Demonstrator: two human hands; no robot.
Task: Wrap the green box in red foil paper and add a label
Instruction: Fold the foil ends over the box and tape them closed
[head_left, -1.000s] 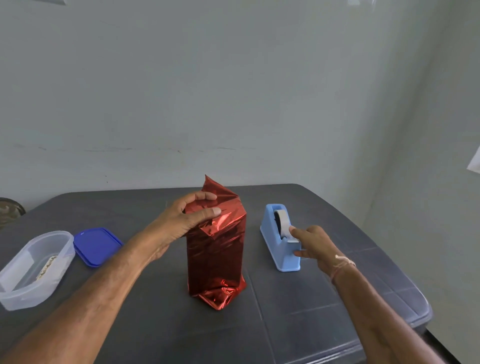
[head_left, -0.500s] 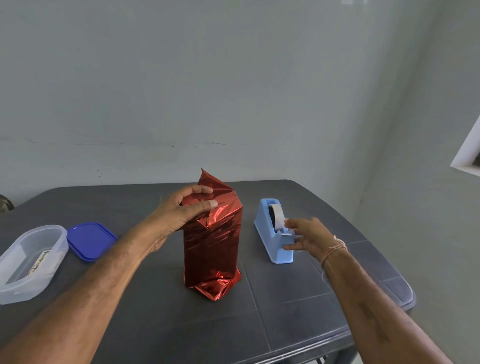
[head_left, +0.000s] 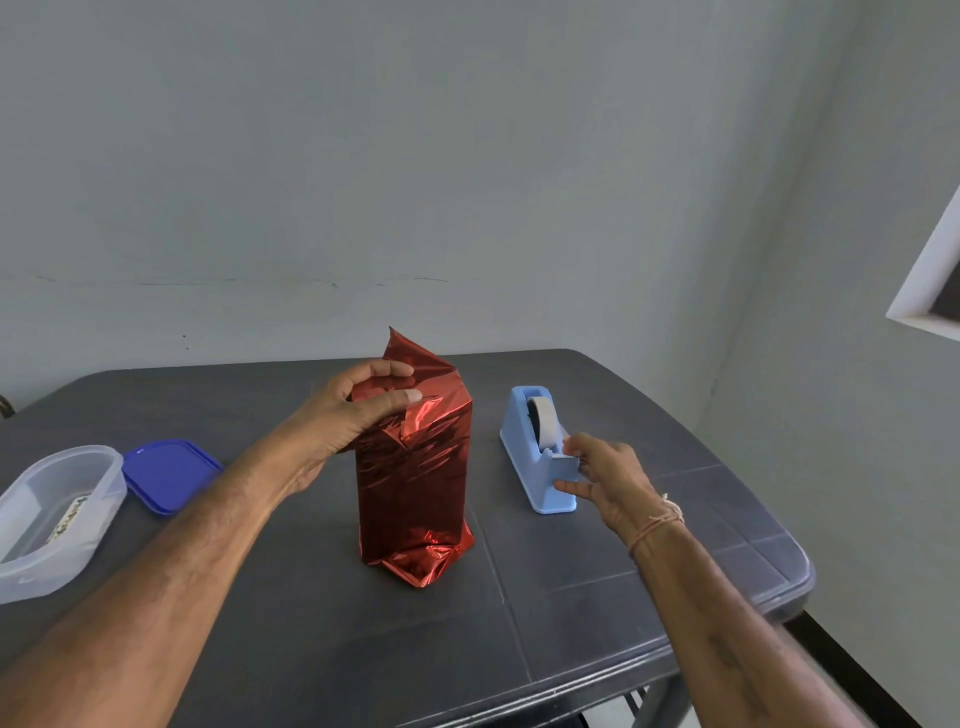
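The box stands upright in the middle of the dark table, fully covered in shiny red foil paper (head_left: 415, 483); no green shows. A foil flap sticks up at its top. My left hand (head_left: 343, 421) grips the folded foil at the box's top, thumb in front and fingers behind. A light blue tape dispenser (head_left: 540, 457) sits to the right of the box. My right hand (head_left: 602, 478) is at the dispenser's front end, fingertips pinching the tape end at the cutter, with the thumb against the dispenser's side.
A clear plastic container (head_left: 57, 514) with a label strip inside sits at the left edge of the table (head_left: 597, 597). Its blue lid (head_left: 169, 475) lies beside it. A wall stands close behind, and the table's right corner drops off near my right forearm.
My right hand has settled lower on the dispenser's front, at the tape end. My left hand keeps its hold on the foil top. The camera has shifted slightly.
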